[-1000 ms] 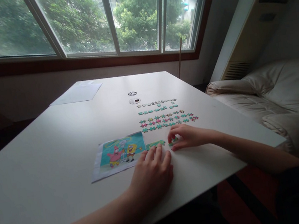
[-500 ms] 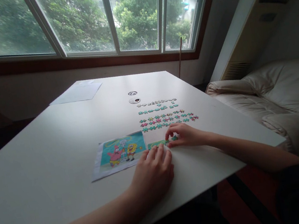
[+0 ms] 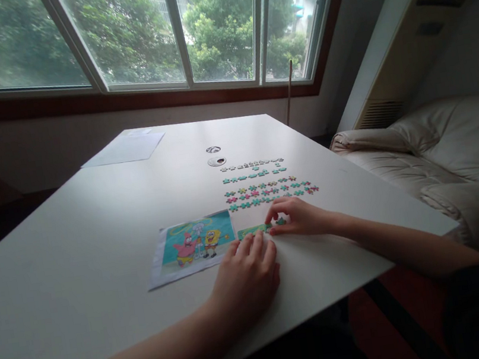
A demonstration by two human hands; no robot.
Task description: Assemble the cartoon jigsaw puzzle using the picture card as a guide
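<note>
Left hand (image 3: pixel 245 271) lies palm down, fingers slightly spread at the near edge of the strip (image 3: pixel 246 232), gripping nothing visible. Right hand (image 3: pixel 298 216) curls at the strip's right end, a green piece (image 3: pixel 280 221) showing under its fingers; whether it pinches anything, I cannot tell. The strip sits on the surface (image 3: pixel 100 272), just right of the picture (image 3: pixel 187 248). Light, steady left pressure and straight-down right pressure should best prevent sliding or buckling.
</note>
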